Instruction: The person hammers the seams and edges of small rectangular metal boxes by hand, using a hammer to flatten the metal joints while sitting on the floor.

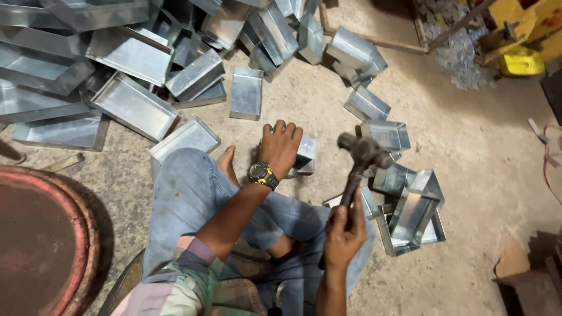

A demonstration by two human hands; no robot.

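Note:
My left hand [281, 146], with a black and yellow watch on the wrist, lies palm down on a small sheet-metal box [305, 153] on the concrete floor in front of my crossed legs. My right hand [344, 234] grips the handle of a dark hammer [358, 159]. The hammer is raised, its head above and just right of the box. My bare foot [227, 165] rests to the left of the left hand.
A big heap of shiny metal trays [132, 105] fills the upper left. Several smaller boxes [410, 210] lie at my right. A round rusty red drum lid [41, 240] is at lower left. Yellow machinery [521, 35] stands at top right.

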